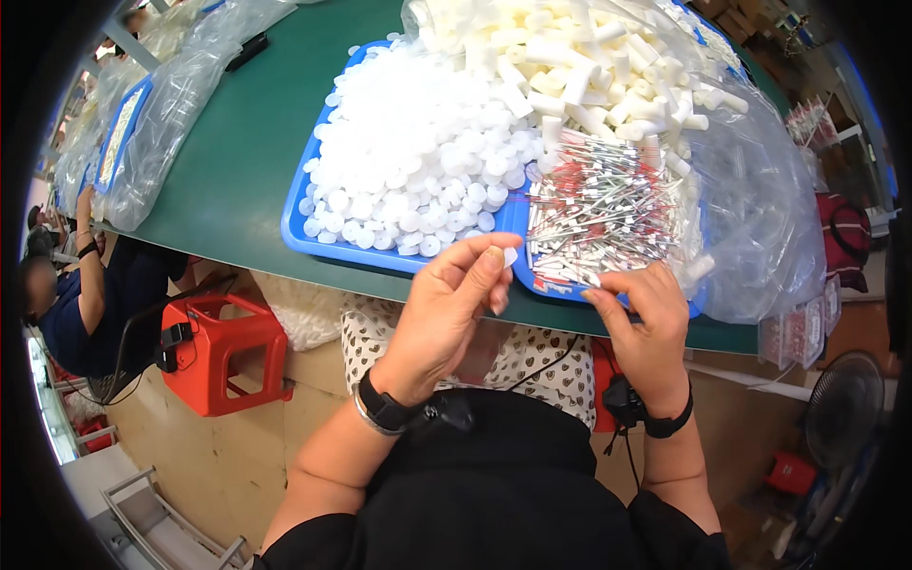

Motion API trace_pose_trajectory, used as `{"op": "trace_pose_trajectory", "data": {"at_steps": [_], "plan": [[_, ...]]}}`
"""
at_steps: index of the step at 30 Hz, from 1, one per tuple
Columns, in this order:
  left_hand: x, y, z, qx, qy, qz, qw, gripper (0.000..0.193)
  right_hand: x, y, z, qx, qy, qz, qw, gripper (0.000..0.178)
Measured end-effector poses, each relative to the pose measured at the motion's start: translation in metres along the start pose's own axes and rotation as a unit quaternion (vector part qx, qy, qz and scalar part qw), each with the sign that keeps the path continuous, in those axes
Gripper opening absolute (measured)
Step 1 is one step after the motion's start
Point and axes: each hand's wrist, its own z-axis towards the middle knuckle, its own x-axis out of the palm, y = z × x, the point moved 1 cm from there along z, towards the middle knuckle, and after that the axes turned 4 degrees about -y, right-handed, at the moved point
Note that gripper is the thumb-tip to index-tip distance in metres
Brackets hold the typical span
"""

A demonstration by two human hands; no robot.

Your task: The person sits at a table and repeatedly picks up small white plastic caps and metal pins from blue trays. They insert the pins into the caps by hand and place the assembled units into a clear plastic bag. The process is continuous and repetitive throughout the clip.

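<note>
I see a small white round cap (510, 256) pinched upright at fingertip height, just off the table edge. Thin metal pins with red bands (598, 214) lie in a loose, crisscrossed heap in the blue tray (541, 285), beside the cap.

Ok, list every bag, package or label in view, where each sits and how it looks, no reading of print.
Clear plastic bag: right of the blue tray, crumpled, open, spilling white tubes.
Clear plastic bags: far left on the green table, long, filled with pale parts.
Small clear packets: right table edge, holding reddish pieces.
Left hand: holds a small white cap.
Right hand: rests at the thin pins.
</note>
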Motion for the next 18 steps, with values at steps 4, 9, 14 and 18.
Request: {"op": "trace_pose_trajectory", "data": {"at_steps": [4, 9, 14, 18], "plan": [[-0.002, 0.02, -0.012, -0.148, 0.04, -0.228, 0.962, 0.037, 0.005, 0.011, -0.002, -0.066, 0.014, -0.01, 0.998, 0.018], [0.002, 0.03, -0.016, -0.189, 0.042, -0.288, 0.938, 0.037, 0.01, 0.018, -0.004, -0.081, 0.05, 0.004, 0.995, 0.015], [0.001, 0.03, -0.016, -0.181, 0.046, -0.293, 0.938, 0.037, 0.01, 0.016, -0.005, -0.072, 0.062, -0.004, 0.995, 0.013], [0.001, 0.03, -0.016, -0.177, 0.036, -0.279, 0.943, 0.037, 0.01, 0.016, -0.005, -0.058, 0.06, -0.007, 0.996, 0.013]]}}
